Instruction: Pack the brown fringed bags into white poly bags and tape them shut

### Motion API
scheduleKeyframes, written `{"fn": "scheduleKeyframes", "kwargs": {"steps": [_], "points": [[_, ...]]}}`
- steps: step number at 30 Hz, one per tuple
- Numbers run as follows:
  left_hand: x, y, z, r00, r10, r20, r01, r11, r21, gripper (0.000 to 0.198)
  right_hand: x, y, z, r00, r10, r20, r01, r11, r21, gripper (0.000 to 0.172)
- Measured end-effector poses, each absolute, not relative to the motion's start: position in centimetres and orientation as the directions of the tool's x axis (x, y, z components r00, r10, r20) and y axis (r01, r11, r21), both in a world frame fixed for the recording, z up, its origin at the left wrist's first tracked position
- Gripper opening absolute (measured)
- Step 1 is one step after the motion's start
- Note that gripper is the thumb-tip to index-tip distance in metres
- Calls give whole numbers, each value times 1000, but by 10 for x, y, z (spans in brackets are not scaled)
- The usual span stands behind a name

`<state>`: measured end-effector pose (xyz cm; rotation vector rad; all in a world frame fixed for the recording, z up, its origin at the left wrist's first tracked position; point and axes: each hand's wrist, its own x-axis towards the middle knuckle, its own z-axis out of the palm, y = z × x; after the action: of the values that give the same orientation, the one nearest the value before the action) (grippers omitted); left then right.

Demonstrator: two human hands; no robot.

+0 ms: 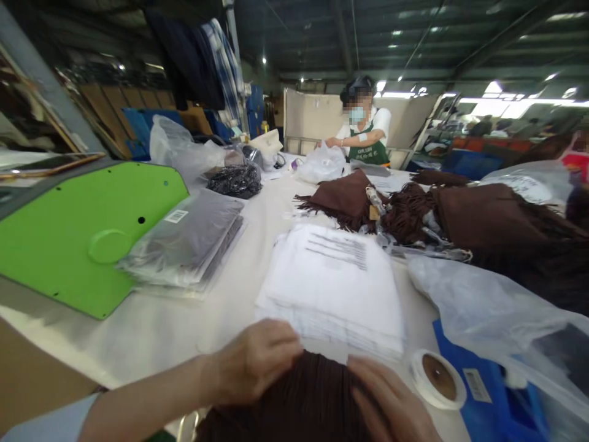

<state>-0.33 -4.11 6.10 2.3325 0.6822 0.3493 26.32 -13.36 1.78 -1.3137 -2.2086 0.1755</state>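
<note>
Soft dark-brown ridged fabric bundle (pixel 308 393); left hand (pixel 260 362) and right hand (pixel 389 396) apart on it, grip unclear. White black-printed sheet stack (pixel 331 288) just beyond; flat cream tabletop (pixel 170 331) stretches left.

This is a textile factory's packing area. Beyond the left hand (pixel 260 362), barcoded bags of folded fabric (pixel 188 239) lie on a long work table (pixel 253 261); beyond the right hand (pixel 391 402), brown fringed cloths (pixel 345 193) are heaped. Farther ahead is a co-worker (pixel 381 126) in a lettered green apron (pixel 368 150). High above the hands run roof beams (pixel 343 31) and strip lights (pixel 398 95).
</note>
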Motion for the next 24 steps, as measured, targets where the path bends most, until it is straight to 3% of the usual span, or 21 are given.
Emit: {"fn": "scheduleKeyframes", "kwargs": {"steps": [2, 5, 8, 11, 16, 20, 24], "points": [[10, -1, 53, 658, 750, 70, 584, -567, 581, 31, 271, -92, 24, -204, 910, 360, 845, 350, -404, 31], [31, 54, 33, 602, 797, 33, 663, -523, 535, 30, 274, -32, 15, -89, 972, 219, 902, 172, -397, 27], [41, 82, 11, 610, 792, -32, 695, -515, 501, 35, 273, 2, -1, -114, 984, 137, 913, 158, -376, 15], [43, 90, -2, 616, 785, -70, 710, -514, 481, 24, 275, 13, -9, -171, 984, 57, 909, 180, -375, 5], [45, 94, -3, 621, 781, -72, 719, -530, 450, 6, 282, 25, -8, -254, 966, -38, 900, 222, -375, 21], [49, 92, 3, 629, 774, -70, 724, -550, 417, 21, 286, 39, -6, -271, 955, -124, 890, 199, -410, 17], [56, 82, 9, 660, 749, -59, 712, -599, 366, 52, 289, 49, -1, -267, 941, -209, 871, 143, -471, 13]]}}
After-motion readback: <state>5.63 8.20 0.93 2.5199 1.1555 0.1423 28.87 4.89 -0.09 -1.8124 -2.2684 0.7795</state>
